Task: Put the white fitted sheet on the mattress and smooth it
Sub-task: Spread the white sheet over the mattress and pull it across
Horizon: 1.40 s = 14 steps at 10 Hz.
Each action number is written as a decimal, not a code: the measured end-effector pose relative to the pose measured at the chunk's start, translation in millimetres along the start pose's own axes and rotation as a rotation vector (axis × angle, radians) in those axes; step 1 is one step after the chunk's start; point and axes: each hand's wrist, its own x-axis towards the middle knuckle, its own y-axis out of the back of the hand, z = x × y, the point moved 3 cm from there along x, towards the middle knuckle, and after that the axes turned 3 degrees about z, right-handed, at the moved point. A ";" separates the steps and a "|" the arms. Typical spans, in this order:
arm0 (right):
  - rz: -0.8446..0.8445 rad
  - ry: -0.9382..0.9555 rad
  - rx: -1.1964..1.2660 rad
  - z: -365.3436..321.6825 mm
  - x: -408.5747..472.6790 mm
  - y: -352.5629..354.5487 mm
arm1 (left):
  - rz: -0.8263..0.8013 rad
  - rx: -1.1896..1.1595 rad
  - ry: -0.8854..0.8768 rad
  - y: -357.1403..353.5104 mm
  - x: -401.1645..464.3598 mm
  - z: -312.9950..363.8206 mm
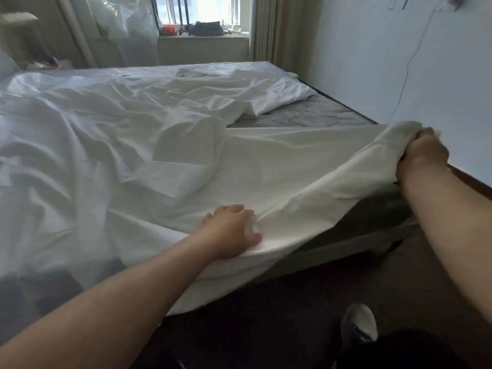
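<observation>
- My right hand (pixel 423 153) is clenched around a bunched corner of the sheet (pixel 266 161), knuckles toward me, holding it lifted above the near right corner of the mattress (pixel 314 114).
- My left hand (pixel 231 230) lies on the sheet's near edge with the fingers spread. The thumb looks tucked against a fold, but I cannot tell whether it truly pinches the cloth or only presses it down.
- Between my two hands the hem runs taut, raised off the mattress on the right and sagging over the edge by my left hand.
- The sheet covers most of the mattress, heavily wrinkled across the middle and left. A flap is folded back on itself just beyond my hands.
- Grey mattress shows bare along the right side beside the wall (pixel 399 62), and dark under the lifted corner.
- I judge this to be the corner-fitting step: the near right corner is not yet hooked on, and smoothing has not begun.
- Next, I think, the right hand must carry the corner out past the mattress corner and down under it, while the left keeps the edge from sliding back.
- The gap by the wall looks tight, so the tuck may need some working in.
- My shoe (pixel 359 323) stands on the dark floor below.
</observation>
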 end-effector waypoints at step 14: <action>-0.224 0.573 -0.673 156.8 -48.8 -93.8 | 0.399 -0.302 0.666 -22.7 -53.6 -97.5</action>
